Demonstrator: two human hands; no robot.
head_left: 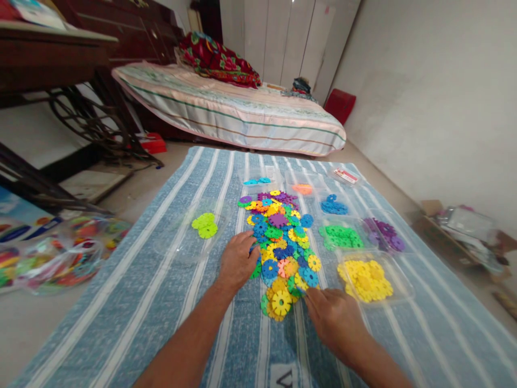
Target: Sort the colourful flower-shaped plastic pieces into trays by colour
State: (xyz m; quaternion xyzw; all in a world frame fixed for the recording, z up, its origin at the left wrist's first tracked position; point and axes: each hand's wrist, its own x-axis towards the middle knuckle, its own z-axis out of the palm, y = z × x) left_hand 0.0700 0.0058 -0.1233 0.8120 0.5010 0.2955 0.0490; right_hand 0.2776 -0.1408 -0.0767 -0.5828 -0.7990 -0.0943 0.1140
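Both hands meet the heap of coloured discs [283, 237], which runs lengthwise away from the person: the left hand [238, 261] curls over its left edge and the right hand [333, 315] reaches its near-right end, with any pinch hidden under the fingers.

discs pile [280, 242] on cloth [161, 302], trays [365, 280] right

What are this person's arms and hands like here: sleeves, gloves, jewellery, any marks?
The left hand and right hand are ungloved, with no rings, watch or bracelet visible. The forearms are uncovered as far as the picture's lower edge, so no sleeves show. No tattoos or markings show.
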